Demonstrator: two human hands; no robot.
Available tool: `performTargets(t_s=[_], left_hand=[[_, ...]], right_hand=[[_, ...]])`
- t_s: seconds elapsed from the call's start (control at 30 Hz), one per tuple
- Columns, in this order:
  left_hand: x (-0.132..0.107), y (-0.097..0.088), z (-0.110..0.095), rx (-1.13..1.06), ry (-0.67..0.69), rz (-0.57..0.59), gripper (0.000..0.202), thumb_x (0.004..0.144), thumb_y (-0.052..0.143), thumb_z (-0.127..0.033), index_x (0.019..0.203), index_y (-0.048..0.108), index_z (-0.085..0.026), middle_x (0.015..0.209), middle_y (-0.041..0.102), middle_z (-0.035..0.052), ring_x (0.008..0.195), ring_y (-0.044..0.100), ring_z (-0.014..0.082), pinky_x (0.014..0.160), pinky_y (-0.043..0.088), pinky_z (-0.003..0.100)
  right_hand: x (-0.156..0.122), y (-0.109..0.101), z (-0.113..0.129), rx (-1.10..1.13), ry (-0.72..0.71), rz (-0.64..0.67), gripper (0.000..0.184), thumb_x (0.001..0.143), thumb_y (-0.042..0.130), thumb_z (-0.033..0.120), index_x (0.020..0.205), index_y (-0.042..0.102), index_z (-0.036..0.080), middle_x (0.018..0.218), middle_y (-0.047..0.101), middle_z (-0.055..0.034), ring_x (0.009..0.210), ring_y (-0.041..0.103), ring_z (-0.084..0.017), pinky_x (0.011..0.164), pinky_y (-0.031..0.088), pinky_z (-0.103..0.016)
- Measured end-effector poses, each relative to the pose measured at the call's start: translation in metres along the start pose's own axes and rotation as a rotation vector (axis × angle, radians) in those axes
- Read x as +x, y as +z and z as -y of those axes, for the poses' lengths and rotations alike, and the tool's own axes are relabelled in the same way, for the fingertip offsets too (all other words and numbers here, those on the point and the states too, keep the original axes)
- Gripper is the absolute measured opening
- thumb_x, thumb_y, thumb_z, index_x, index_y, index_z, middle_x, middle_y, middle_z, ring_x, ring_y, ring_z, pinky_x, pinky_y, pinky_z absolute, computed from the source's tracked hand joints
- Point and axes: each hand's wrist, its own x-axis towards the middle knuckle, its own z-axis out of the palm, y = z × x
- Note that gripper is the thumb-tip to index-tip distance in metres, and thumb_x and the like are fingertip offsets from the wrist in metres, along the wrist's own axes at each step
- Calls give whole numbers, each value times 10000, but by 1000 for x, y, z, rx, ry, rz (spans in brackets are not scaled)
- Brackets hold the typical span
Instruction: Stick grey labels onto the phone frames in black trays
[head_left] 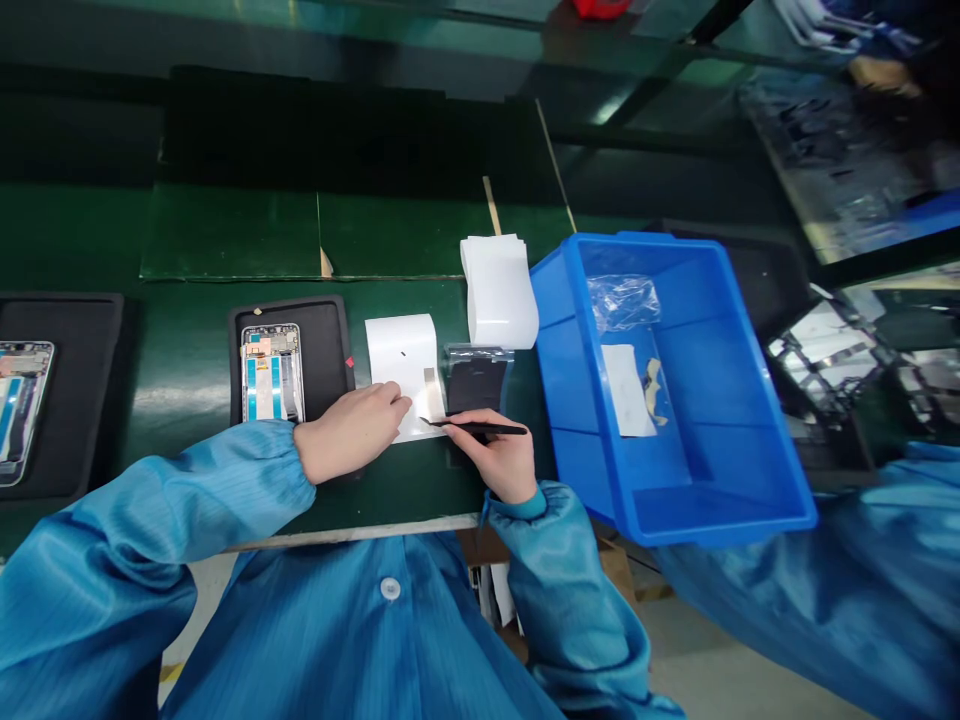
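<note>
My left hand (352, 430) rests with its fingers curled on the lower edge of a white sheet (401, 362), pinning it to the green table. My right hand (499, 462) pinches black tweezers (472, 427), whose tip points left onto the sheet near a small grey strip (429, 380). Left of the sheet, a phone frame (271, 372) with blue parts lies in a black tray (326, 345). A dark bag (476, 380) lies just behind my right hand.
A stack of white sheets (499, 290) stands behind the bag. A blue bin (697, 480) at the right holds a clear bag, a white sheet and scraps. Another black tray (75, 400) with a phone frame lies at far left. A person's blue sleeve (862, 590) is at lower right.
</note>
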Motion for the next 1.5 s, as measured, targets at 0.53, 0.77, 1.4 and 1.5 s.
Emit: performTargets(t_s=[0.53, 0.77, 1.4, 1.5], left_hand=[[-88, -17, 78, 85, -553, -572, 158, 943, 549, -324, 1002, 590, -183, 884, 645, 41, 834, 618, 225, 695, 444, 321], [-107, 10, 97, -99, -700, -387, 199, 923, 535, -323, 775, 464, -210, 650, 553, -26, 586, 540, 162, 550, 258, 281], [-98, 32, 94, -142, -323, -727, 89, 903, 506, -202, 842, 567, -185, 684, 571, -29, 603, 538, 126, 615, 398, 276], [-98, 32, 94, -133, -309, -719, 104, 910, 502, -201, 855, 587, -180, 684, 578, -23, 614, 553, 135, 621, 409, 285]], right_hand=[[5, 1, 7, 273, 135, -113, 186, 745, 852, 304, 820, 711, 208, 764, 703, -26, 623, 641, -150, 532, 485, -237], [37, 51, 59, 206, 73, 30, 188, 762, 824, 331, 794, 701, 192, 715, 671, -21, 519, 550, -123, 455, 418, -239], [78, 147, 83, 143, 68, 206, 221, 776, 793, 372, 820, 687, 184, 720, 681, -29, 578, 623, -154, 519, 503, -259], [78, 147, 85, 139, 87, 205, 217, 773, 798, 366, 824, 695, 182, 719, 687, -30, 568, 623, -151, 509, 507, -256]])
